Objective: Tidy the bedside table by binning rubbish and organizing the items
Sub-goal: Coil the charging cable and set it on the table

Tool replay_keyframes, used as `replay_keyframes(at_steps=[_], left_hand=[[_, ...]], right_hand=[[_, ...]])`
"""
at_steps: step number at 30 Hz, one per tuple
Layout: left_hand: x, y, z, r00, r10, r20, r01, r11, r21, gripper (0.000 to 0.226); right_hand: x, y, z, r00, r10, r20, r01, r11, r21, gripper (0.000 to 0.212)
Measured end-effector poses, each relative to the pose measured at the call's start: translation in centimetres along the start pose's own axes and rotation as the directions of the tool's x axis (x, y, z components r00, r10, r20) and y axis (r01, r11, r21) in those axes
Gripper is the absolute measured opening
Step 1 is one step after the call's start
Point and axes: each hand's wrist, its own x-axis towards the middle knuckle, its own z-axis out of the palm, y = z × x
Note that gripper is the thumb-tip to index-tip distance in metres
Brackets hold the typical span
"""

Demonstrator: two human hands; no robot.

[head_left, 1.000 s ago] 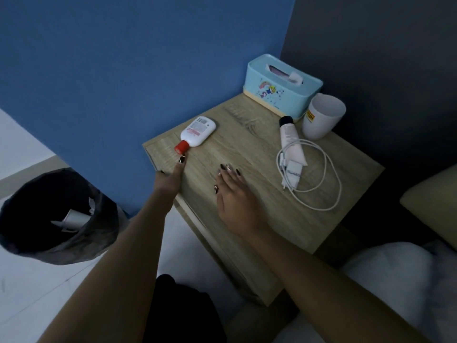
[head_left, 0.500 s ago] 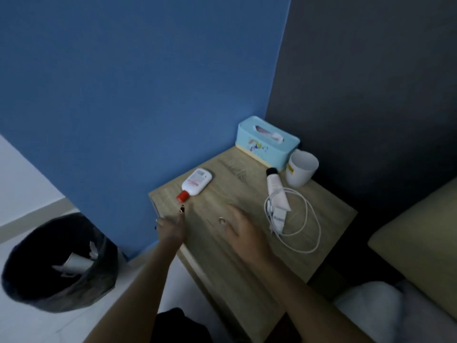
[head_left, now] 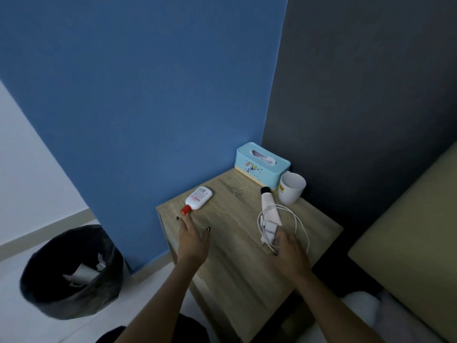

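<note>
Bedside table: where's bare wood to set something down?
Bare: the middle strip of the bedside table between the red-capped bottle and the tube; also the near end by the forearms. Crowded: back right, where tissue box, mug, tube and looped cable cluster, with the right hand at the cable.

Bare forearms point(head_left: 168, 293) on both sides, left hand point(head_left: 191, 240) has dark polished nails point(head_left: 208, 229) (right hand point(head_left: 290, 251) is too blurry to tell), dark clothing point(head_left: 196, 330) at bottom centre.

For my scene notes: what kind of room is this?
Most likely a bedroom: a small wooden bedside table in a corner, holding a tissue box and mug, with what looks like a bed beside it.
</note>
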Motion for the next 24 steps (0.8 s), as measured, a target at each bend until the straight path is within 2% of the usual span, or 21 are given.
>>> replay_keyframes(at_steps=[6,11,15,20,24], left_hand=[[-2.0,0.1,0.1,0.999,-0.005,0.054,0.004,0.999,0.033,0.079],[-1.6,2.8,-1.5,0.99,0.132,0.051,-0.133,0.991,0.023,0.071],[-1.3,7.7,-4.1,0.954,0.299,0.02,-0.3,0.953,0.045,0.053],[-2.4,14.4,-8.7,0.874,0.484,-0.041,-0.485,0.874,-0.021,0.049],[-3.7,18.3,-12.9,0.768,0.613,-0.187,-0.633,0.77,-0.078,0.051]], right_hand=[[1.2,-0.2,-0.9,0.998,-0.062,-0.014,0.058,0.981,-0.183,0.029],[2.6,-3.8,-6.3,0.973,-0.134,-0.188,0.102,0.98,-0.171,0.024],[2.3,-8.2,-13.5,0.871,-0.301,-0.389,0.241,0.951,-0.195,0.021],[0.1,-13.4,-20.3,0.802,-0.405,-0.439,0.411,0.908,-0.085,0.019],[-1.3,-16.5,-22.5,0.837,-0.441,-0.324,0.495,0.863,0.104,0.02]])
